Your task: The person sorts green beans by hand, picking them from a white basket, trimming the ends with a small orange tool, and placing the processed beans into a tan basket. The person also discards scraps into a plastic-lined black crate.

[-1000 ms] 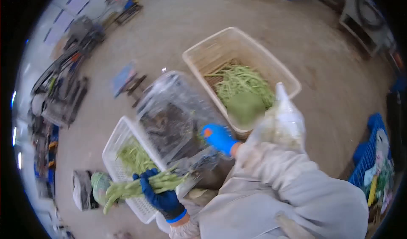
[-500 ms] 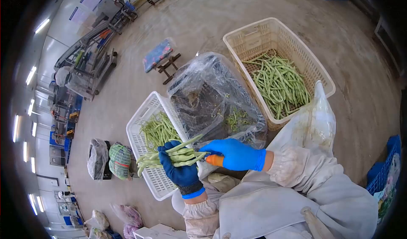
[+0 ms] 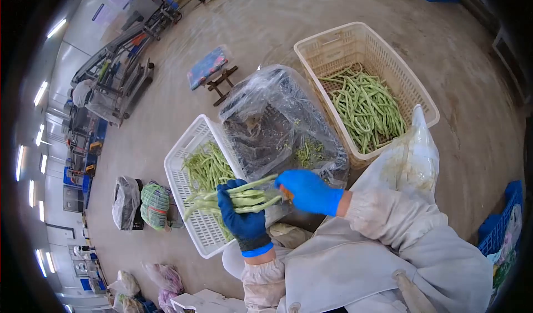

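A bundle of long green beans (image 3: 252, 198) lies in my left hand (image 3: 242, 216), which wears a dark blue glove with its fingers wrapped round them. My right hand (image 3: 311, 192), in a bright blue glove, is closed on an orange handle (image 3: 286, 193) at the bean ends; the rest of that tool is hidden. Beyond my left hand, a white basket (image 3: 190, 236) holds more green beans. Ahead of both hands sits a dark crate lined with clear plastic (image 3: 261, 146), with green scraps inside.
A beige basket (image 3: 333, 46) with green beans stands at the right. Ahead are a small stool (image 3: 222, 85) and a colourful pad (image 3: 207, 67). Bagged bundles (image 3: 156, 205) and a bag-lined bin (image 3: 127, 203) stand at left, and a blue crate (image 3: 501, 221) at far right.
My right hand has moved slightly up and right, and now covers more of the orange handle. My left hand and its beans have shifted a little to the right.
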Demonstrator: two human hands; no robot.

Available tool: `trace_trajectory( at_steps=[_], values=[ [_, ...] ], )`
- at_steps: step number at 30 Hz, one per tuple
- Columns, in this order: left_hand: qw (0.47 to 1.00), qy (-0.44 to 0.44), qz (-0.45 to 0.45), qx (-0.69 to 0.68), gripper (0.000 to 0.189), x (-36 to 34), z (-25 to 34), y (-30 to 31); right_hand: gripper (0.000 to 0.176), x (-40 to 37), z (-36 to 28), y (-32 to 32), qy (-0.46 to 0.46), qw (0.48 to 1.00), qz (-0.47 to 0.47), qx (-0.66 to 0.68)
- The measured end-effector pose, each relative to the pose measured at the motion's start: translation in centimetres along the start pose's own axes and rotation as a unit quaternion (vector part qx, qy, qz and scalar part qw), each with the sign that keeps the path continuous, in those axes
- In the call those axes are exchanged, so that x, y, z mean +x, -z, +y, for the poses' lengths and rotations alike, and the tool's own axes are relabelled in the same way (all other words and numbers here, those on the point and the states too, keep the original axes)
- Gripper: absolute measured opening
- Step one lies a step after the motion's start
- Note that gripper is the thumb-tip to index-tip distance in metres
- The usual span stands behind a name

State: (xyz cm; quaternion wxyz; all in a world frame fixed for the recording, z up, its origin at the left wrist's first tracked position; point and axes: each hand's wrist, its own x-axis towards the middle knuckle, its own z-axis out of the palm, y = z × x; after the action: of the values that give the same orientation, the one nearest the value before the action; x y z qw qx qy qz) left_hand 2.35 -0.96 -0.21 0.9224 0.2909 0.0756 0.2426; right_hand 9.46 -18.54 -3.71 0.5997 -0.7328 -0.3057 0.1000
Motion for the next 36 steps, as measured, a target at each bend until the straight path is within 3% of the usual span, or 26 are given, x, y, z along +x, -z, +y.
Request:
trace_trajectory(
  at_steps=[1,3,6,8,10,12,15,19,21,25,27,29,30,33,35,36],
  values=[
    [0.999,-0.038,0.009,0.030,0.023,0.0,0.0,0.2,0.014,0.5,2.4,0.3,0.064,0.982,0.030,-0.174],
    [0.996,-0.076,0.007,0.052,0.022,0.1,0.8,-0.6,0.017,1.1,8.1,3.3,-0.104,0.974,0.138,-0.147],
    [0.993,-0.093,0.019,0.069,0.026,0.1,2.5,-0.8,0.020,0.7,7.0,5.4,-0.078,0.972,0.184,-0.121],
    [0.982,-0.146,0.051,0.112,0.030,0.5,1.9,-1.6,0.029,1.9,3.1,5.2,0.106,0.965,0.165,-0.175],
    [0.983,-0.135,0.069,0.108,0.031,0.4,1.5,-2.2,0.035,2.0,-0.2,3.5,0.138,0.990,0.031,-0.007],
    [0.973,-0.159,0.057,0.158,0.034,0.1,0.8,-2.9,0.030,1.6,-3.9,2.5,0.141,0.987,-0.077,-0.009],
    [0.970,-0.146,0.050,0.189,0.032,0.0,0.8,-2.6,0.022,1.5,-4.3,0.7,0.155,0.979,-0.074,-0.108],
    [0.969,-0.150,0.040,0.191,0.035,-0.2,0.6,-2.5,0.021,1.5,-4.0,0.1,0.175,0.976,-0.064,-0.111],
    [0.967,-0.155,0.050,0.198,0.035,-0.4,0.3,-2.9,0.018,1.3,-4.1,-0.1,0.155,0.963,-0.063,-0.209],
    [0.967,-0.153,0.052,0.195,0.035,-0.6,-0.3,-2.4,0.014,1.1,-3.6,-0.4,0.135,0.963,-0.047,-0.230],
    [0.941,-0.179,0.052,0.284,0.033,-0.7,-0.4,-2.5,0.016,1.3,-0.9,-0.8,-0.022,0.998,0.045,-0.034],
    [0.943,-0.189,0.063,0.268,0.031,-0.6,1.0,-3.2,0.021,1.7,3.4,1.6,-0.105,0.989,0.074,-0.072],
    [0.943,-0.201,0.077,0.252,0.029,-0.5,2.0,-3.7,0.021,1.8,4.5,2.6,-0.103,0.989,0.074,-0.071],
    [0.957,-0.192,0.049,0.214,0.023,0.1,2.5,-4.4,0.028,1.9,5.1,3.3,-0.030,0.984,0.097,-0.148],
    [0.967,-0.191,0.024,0.166,0.021,1.1,2.2,-3.5,0.031,2.6,2.2,2.4,0.180,0.956,0.155,-0.170],
    [0.968,-0.188,0.024,0.166,0.021,1.3,2.0,-2.9,0.031,2.5,0.7,2.1,0.179,0.956,0.157,-0.171]
  ],
)
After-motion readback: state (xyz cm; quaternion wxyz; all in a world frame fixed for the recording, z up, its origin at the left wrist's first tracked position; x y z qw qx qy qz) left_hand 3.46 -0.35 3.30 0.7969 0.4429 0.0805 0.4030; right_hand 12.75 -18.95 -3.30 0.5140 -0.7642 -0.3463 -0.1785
